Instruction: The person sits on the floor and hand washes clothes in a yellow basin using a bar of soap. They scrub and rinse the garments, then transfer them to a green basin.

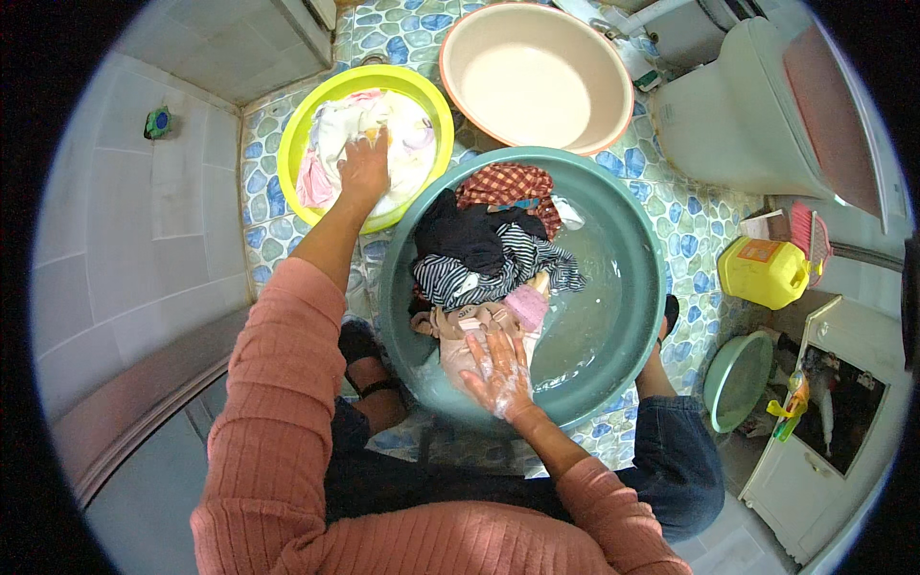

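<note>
A: Which step in hand, judging by the suds?
B: Most likely washing by hand, somewhere mid-soaping. Looks split between two basins.
A: Right hand (500, 372)?
B: Palm down on the beige garment (470, 318), fingers spread, back flecked with white foam. Pinching nothing, as far as visible.
A: And the garment itself, where?
B: At the near side of the large green basin (628, 278), just below the striped cloth (450, 278), with a pink piece (526, 308) lying against it. Farther back, a dark cloth (470, 240) and a red checked cloth (508, 182). Cloudy water to the right of the heap.
A: Left hand (365, 172)?
B: Reaching into the yellow basin (289, 158), down on the white cloth (402, 177). Fingertips partly lost against the fabric; cannot tell whether pinching or merely resting.
A: Next move, then?
B: For the right, seems to call for curling those fingers and gathering the beige fabric before any rubbing. For the left, a sure pinch on one fold before any lifting, to avoid dragging the rest along.
</note>
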The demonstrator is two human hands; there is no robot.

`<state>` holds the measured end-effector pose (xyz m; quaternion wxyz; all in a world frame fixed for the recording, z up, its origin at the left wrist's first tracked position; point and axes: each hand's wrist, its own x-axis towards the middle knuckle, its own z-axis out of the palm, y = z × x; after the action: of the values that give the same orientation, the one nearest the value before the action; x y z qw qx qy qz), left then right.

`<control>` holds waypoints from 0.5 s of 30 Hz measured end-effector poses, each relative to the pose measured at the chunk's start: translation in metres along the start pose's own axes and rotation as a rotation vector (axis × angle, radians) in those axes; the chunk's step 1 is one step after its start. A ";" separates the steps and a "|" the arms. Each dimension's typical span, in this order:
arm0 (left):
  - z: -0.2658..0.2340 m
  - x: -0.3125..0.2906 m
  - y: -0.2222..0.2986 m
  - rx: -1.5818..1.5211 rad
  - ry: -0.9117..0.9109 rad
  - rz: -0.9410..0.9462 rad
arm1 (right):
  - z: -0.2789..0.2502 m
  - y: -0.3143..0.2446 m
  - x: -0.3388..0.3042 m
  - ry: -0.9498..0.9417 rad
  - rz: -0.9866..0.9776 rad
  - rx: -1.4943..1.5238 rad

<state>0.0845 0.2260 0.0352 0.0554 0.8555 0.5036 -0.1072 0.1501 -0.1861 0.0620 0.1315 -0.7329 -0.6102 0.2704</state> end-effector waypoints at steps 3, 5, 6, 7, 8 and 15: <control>-0.007 0.010 -0.003 -0.060 -0.124 0.004 | -0.002 0.000 0.004 0.005 -0.011 -0.032; -0.001 0.018 -0.014 -0.128 -0.174 -0.006 | -0.005 -0.001 0.005 0.021 -0.023 -0.022; 0.002 0.021 -0.019 -0.159 -0.168 -0.016 | -0.006 -0.001 0.006 0.029 -0.026 -0.018; 0.006 0.021 -0.022 -0.203 -0.168 -0.020 | -0.007 -0.002 0.006 0.036 -0.024 -0.012; 0.010 0.022 -0.026 -0.249 -0.166 -0.026 | -0.006 -0.003 0.005 0.043 -0.016 -0.011; 0.033 0.006 -0.056 -1.054 -0.076 -0.248 | 0.001 -0.001 0.000 0.067 -0.029 -0.001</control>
<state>0.0337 0.2517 0.0021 0.4821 0.6415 0.5838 0.1236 0.1484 -0.1863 0.0616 0.1554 -0.7327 -0.6163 0.2433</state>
